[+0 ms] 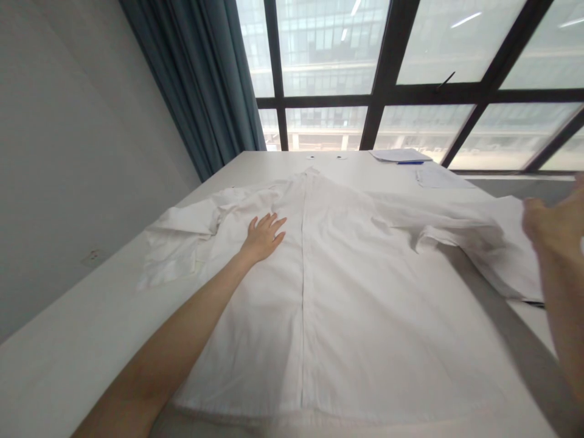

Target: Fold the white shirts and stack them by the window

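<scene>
Left hand (264, 238) lies spread on shirt (374, 316), apparently smoothing; right hand (555, 220), grip unclear, beside rumpled sleeve (488, 237). Next move likely calls for straightening that sleeve.

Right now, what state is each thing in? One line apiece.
White shirt: spread on the table, lightly wrinkled
Left hand: open, fingers spread, on the shirt
Right hand: raised at the frame edge, blurred; grip unclear
Left-side sleeve: crumpled, folded
Right-side sleeve: extended toward the right hand, wrinkled
Curtain: gathered aside, hanging in folds
Papers: lying at the table's far end
</scene>
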Motion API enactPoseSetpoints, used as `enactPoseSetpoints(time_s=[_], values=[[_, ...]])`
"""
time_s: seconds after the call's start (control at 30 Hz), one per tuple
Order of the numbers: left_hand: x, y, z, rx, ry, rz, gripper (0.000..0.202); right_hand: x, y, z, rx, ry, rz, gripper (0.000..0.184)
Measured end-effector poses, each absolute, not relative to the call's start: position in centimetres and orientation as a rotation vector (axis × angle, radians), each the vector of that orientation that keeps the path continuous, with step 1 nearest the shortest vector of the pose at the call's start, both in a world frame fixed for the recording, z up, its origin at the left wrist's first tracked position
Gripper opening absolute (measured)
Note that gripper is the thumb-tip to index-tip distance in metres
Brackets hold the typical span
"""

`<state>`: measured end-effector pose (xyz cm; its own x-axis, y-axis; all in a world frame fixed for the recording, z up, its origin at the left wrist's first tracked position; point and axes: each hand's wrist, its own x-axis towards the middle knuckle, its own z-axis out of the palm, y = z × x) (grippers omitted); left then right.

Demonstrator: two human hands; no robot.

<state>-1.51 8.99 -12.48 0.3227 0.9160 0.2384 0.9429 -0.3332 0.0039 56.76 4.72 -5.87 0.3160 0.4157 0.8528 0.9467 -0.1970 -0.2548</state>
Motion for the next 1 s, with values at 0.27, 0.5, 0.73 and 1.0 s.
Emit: enactPoseSetpoints(time_s=[0.27, 0.5, 0.73, 1.0], values=[[-1.6, 9.0, -12.5, -2.439, -1.725, -0.314, 0.047, 44.0, 4.2, -4.8, -2.051, -1.827, -0.165, 0.03], [-1.6, 9.1, -12.6, -2.439, -1.721, -0.32, 0.047, 39.3, 5.4, -10.4, -1.9, -2.103, 0.084, 0.036], [-1.6, 9.1, -12.6, -2.431, -1.729, -0.321, 0.047, 39.5, 6.0, -12.1, -1.745, -2.156, 0.079, 0.038], [-1.1, 8.6, -12.3, -2.458, -1.699, -0.228, 0.051, 40.9, 6.9, -13.0, -1.829, -2.073, -0.067, 0.046]])
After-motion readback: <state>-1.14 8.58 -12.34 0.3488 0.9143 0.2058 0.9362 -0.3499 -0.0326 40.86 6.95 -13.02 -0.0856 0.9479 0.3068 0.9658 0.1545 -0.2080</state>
